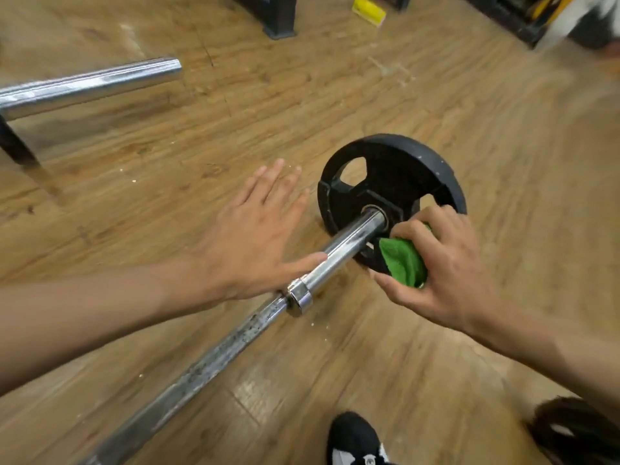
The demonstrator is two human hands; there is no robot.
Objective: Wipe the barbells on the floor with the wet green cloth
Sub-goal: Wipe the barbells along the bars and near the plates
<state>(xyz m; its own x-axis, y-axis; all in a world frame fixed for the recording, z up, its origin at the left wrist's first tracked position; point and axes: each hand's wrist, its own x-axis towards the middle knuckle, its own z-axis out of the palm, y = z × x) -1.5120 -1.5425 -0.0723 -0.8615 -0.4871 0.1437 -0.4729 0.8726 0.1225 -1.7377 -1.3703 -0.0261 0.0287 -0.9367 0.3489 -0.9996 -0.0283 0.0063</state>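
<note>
The wood-plank floor [335, 95] carries the barbell [208, 360]. Its shaft runs from 7 o'clock up to the black weight plate [396, 169], which stands on edge just right of centre. The left hand [255, 239], at 9 o'clock of the plate, is flat with fingers straight and spread and its thumb tip against the chrome sleeve [349, 243], probably to stop the bar rolling. The right hand [449, 263], at 5 o'clock of the plate, grasps the bunched green cloth [401, 260]. Its fingers curl over the top, the thumb lies beneath, and the cloth's exposed end meets the plate face beside the sleeve.
</note>
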